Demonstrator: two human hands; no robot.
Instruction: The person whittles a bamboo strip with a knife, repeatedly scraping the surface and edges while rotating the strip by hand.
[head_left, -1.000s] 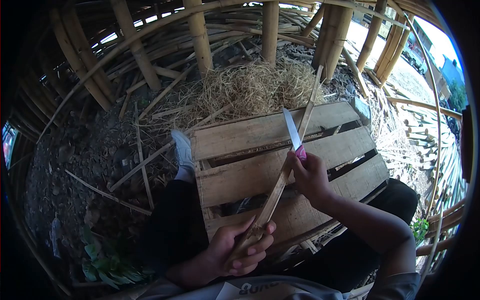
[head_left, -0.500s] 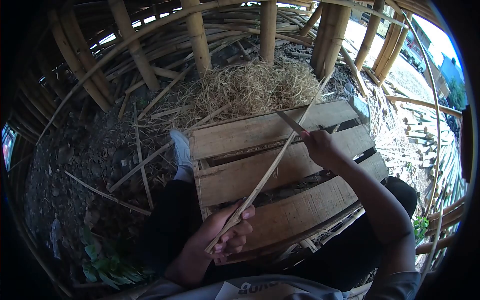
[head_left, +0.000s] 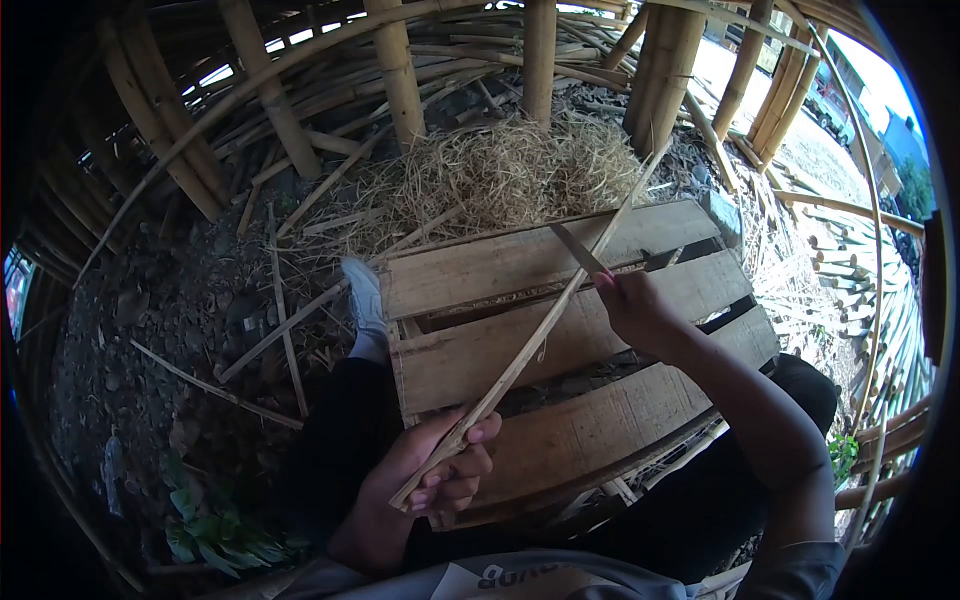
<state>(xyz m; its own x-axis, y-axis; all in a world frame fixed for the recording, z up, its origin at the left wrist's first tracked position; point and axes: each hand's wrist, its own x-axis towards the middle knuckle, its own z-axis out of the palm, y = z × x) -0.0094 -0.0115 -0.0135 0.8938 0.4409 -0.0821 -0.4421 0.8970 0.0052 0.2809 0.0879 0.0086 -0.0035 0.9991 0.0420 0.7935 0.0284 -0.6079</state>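
My left hand (head_left: 447, 470) is closed around the lower end of a long split bamboo strip (head_left: 540, 335). The strip slants up and away to the right across a slatted wooden crate (head_left: 480, 355), and its far end passes the crate's back edge. My right hand (head_left: 637, 310) is closed on a knife, its handle mostly hidden by my fingers. The knife's blade (head_left: 577, 247) points up and left and crosses the strip, seemingly touching it. A thin curl of shaving (head_left: 542, 352) hangs from the strip's side.
Behind the crate lies a heap of bamboo shavings (head_left: 510, 172), with upright bamboo posts (head_left: 398, 80) beyond. Loose strips (head_left: 285, 310) lie on the dark ground at left, near a white shoe (head_left: 362, 292) and a green plant (head_left: 215, 525). Cut bamboo poles (head_left: 875, 330) are piled at right.
My left hand has drawn the strip slightly down and left. My right hand with the knife has shifted a little to the left and down.
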